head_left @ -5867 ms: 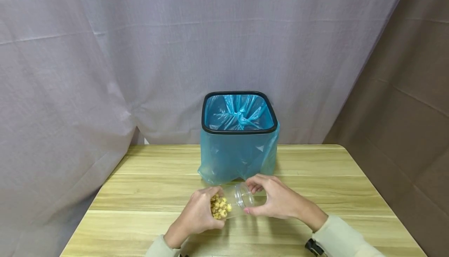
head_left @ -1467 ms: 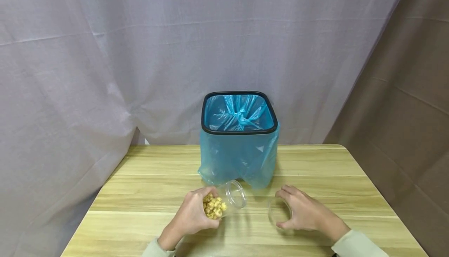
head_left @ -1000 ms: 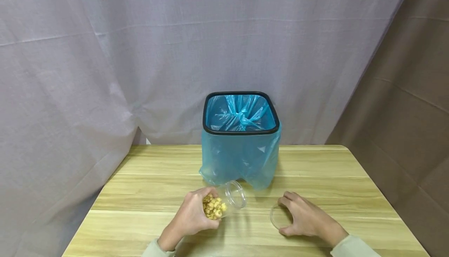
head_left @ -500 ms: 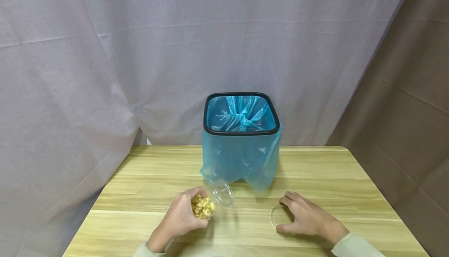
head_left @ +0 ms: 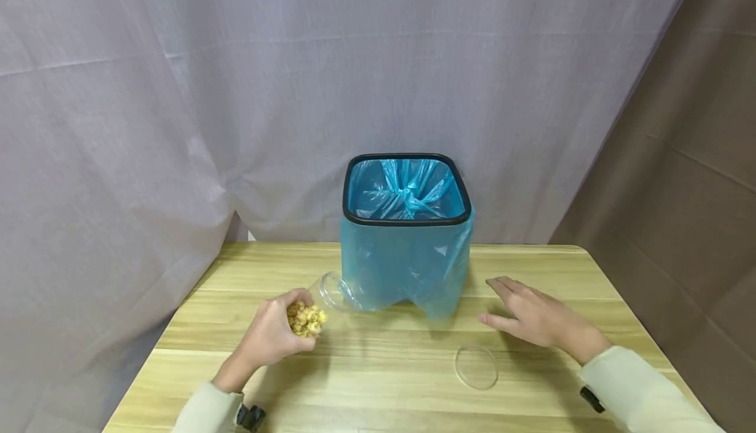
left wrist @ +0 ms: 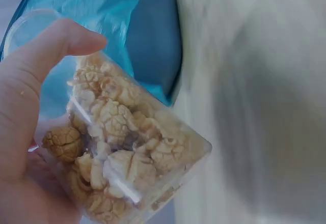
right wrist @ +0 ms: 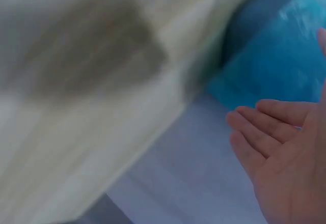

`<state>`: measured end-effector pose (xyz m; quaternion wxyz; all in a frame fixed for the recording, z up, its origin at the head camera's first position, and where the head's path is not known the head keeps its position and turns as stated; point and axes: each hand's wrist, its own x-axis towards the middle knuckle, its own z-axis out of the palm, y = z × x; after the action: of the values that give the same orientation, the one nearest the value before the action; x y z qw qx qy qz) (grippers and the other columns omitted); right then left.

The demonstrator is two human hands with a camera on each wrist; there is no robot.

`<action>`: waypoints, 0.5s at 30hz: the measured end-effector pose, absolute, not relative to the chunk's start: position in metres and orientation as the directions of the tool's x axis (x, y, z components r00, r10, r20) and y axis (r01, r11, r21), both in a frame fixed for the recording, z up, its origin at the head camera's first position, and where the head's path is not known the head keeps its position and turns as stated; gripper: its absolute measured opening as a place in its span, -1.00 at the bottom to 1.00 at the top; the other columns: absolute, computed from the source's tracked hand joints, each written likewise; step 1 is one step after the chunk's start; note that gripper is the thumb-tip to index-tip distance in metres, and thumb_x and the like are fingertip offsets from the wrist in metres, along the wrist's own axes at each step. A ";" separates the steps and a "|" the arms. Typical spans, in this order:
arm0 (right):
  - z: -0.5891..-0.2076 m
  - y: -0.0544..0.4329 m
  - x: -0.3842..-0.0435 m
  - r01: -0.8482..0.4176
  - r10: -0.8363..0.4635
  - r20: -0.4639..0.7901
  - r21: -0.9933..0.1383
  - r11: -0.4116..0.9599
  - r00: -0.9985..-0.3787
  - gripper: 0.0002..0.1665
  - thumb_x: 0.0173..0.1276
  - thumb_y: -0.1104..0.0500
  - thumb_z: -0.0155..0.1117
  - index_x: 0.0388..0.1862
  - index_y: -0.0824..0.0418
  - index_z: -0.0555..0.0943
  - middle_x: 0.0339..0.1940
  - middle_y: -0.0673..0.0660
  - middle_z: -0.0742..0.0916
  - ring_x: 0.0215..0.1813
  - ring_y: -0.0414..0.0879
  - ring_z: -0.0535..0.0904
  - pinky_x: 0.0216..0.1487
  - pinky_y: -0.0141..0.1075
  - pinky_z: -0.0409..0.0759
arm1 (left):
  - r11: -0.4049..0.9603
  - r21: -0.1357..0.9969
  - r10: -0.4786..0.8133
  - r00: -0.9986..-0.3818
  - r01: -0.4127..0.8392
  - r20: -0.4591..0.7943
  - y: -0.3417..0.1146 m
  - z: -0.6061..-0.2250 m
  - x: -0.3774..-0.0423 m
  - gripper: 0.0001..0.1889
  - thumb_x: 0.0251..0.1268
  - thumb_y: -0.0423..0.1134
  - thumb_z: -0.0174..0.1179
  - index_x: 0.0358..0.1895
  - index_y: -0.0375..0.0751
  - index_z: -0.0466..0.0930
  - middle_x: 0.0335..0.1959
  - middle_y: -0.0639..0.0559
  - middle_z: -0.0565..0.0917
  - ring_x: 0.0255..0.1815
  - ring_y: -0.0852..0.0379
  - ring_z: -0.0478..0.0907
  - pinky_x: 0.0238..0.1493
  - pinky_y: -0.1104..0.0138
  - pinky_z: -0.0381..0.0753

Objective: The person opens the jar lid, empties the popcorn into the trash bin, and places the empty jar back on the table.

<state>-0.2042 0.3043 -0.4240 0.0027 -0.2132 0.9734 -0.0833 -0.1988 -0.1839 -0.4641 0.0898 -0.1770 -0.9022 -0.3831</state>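
My left hand (head_left: 274,329) grips a clear plastic jar (left wrist: 127,147) of caramel popcorn (head_left: 306,319) near its base. The jar is tilted, and its uncapped mouth (head_left: 338,291) points toward the bin's lower left side. In the left wrist view the thumb curls over the jar wall and popcorn fills its lower part. A clear round lid (head_left: 476,367) lies flat on the table. My right hand (head_left: 540,318) hovers above and to the right of that lid, fingers extended, holding nothing; its palm shows in the right wrist view.
A bin with a black rim (head_left: 407,222) and blue liner bag (head_left: 407,262) stands at the table's back middle. The wooden table (head_left: 378,380) ends at a grey curtain (head_left: 283,105) behind, with a brown curtain (head_left: 679,210) at right.
The right hand took the lid off the jar, set it on the table, then let go and rose away. The left hand has carried the jar to the left and farther back.
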 end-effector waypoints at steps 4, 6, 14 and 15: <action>-0.397 0.308 -0.212 -0.394 -0.392 0.041 -0.145 0.908 -0.919 0.16 0.51 -0.51 0.03 0.62 0.41 0.26 0.59 0.49 0.41 0.57 0.43 0.37 0.50 0.33 0.43 | 0.673 0.611 0.256 -0.906 0.418 0.338 -0.200 -0.443 -0.218 -0.41 -0.31 -0.28 0.61 -0.02 -0.14 0.66 -0.20 0.01 0.78 -0.30 0.20 0.65 -0.26 0.43 0.72; -0.382 0.308 -0.217 -0.388 -0.386 0.045 -0.142 0.911 -0.921 0.16 0.52 -0.50 0.03 0.65 0.40 0.21 0.63 0.48 0.36 0.59 0.44 0.34 0.52 0.35 0.39 | 0.701 0.570 0.254 -0.897 0.428 0.361 -0.207 -0.431 -0.227 -0.41 -0.30 -0.26 0.63 -0.02 -0.15 0.66 -0.21 -0.02 0.79 -0.30 0.18 0.65 -0.26 0.40 0.71; -0.321 0.294 -0.235 -0.409 -0.405 0.056 -0.119 0.905 -0.913 0.18 0.53 -0.49 0.02 0.74 0.31 0.02 0.74 0.36 0.19 0.70 0.38 0.16 0.61 0.35 0.26 | 0.778 0.458 0.232 -0.874 0.430 0.427 -0.229 -0.379 -0.253 -0.39 -0.21 -0.19 0.65 0.05 -0.18 0.67 -0.18 -0.11 0.80 -0.25 -0.01 0.71 -0.23 0.21 0.70; -0.315 0.292 -0.237 -0.408 -0.405 0.055 -0.114 0.906 -0.913 0.19 0.53 -0.49 0.01 0.75 0.29 0.00 0.75 0.35 0.17 0.71 0.37 0.14 0.62 0.35 0.24 | 0.784 0.451 0.230 -0.874 0.427 0.428 -0.230 -0.372 -0.255 -0.39 -0.20 -0.19 0.65 0.06 -0.18 0.67 -0.17 -0.12 0.80 -0.24 -0.02 0.71 -0.22 0.18 0.70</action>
<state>-0.2365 0.2924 -0.3146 -0.0148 -0.2082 0.9760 -0.0615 -0.2553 -0.2299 -0.3723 0.1777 -0.1770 -0.9275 -0.2772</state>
